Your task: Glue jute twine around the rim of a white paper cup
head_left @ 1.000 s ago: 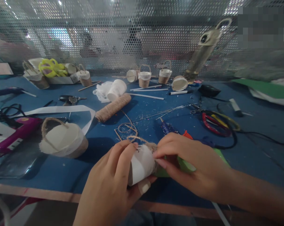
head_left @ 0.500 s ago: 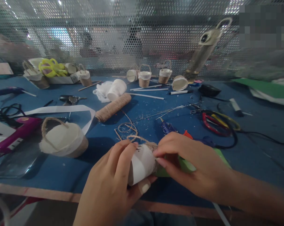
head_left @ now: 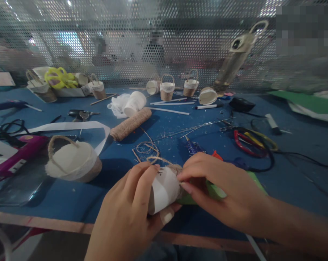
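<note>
A white paper cup [head_left: 165, 190] lies on its side near the table's front edge, with brown twine wound around its right end. My left hand [head_left: 134, 206] is closed around the cup, fingers over its top and thumb beneath. Thumb and forefinger of my right hand [head_left: 221, 188] pinch the jute twine [head_left: 177, 169] at the cup's wrapped end. A loose strand runs back from there in loops to a twine roll [head_left: 131, 124]. Beneath my right hand shows something green and flat [head_left: 255, 181], partly covered.
To the left stand a small twine-handled basket [head_left: 74, 161] and a magenta glue gun [head_left: 20, 152]. Blue-handled tool [head_left: 192, 145], red and yellow pliers [head_left: 249, 143] and thin wires [head_left: 199, 127] lie beyond my right hand. Several small baskets [head_left: 166, 92] line the mesh screen [head_left: 126, 47].
</note>
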The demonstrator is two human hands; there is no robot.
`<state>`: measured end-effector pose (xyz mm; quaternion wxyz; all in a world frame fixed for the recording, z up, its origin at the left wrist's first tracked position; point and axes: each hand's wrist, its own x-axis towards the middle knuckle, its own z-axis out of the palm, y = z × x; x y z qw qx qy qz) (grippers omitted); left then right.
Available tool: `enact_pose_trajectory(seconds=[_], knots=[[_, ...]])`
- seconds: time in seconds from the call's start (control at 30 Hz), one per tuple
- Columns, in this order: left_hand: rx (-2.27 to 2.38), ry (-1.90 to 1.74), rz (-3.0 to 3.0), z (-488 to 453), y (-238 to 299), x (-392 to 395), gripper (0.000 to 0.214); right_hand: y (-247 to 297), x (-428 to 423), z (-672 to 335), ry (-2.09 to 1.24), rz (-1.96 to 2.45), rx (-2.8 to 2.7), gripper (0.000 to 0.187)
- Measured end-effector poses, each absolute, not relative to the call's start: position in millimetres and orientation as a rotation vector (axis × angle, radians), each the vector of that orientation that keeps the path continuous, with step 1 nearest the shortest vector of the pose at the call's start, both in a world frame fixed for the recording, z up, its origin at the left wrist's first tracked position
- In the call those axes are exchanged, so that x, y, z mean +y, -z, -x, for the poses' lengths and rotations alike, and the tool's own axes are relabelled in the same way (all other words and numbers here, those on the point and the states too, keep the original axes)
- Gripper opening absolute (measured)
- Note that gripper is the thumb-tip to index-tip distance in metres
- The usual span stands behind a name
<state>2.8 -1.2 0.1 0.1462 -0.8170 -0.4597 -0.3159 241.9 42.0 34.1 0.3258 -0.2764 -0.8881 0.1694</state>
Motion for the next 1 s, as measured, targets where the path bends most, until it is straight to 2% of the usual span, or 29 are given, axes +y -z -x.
enact_pose_trajectory(seconds=[1.0], knots=[[-1.336,0.924,2.390,-2.7,-0.5,-1.9,0.048,-34.3,41.2,-242.6,-0.513,0.713,-2.313,0.012]])
